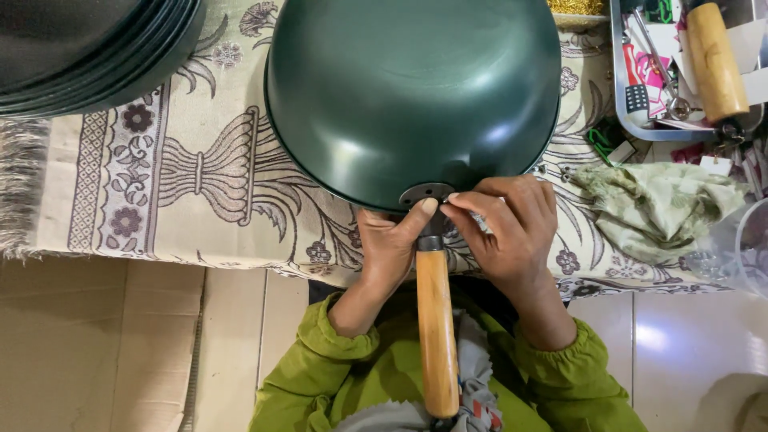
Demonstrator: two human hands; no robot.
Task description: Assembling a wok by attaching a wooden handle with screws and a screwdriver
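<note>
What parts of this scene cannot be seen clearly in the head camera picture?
- Joint between the green pan and its wooden handle: covered by the left hand and right hand.
- Small part at the right fingertips: too small to identify.
- Stack of dark pans: cut by the top-left edge.
- Tray contents: cluttered, cut by the top edge.
- Clear container: cut by the right edge.
</note>
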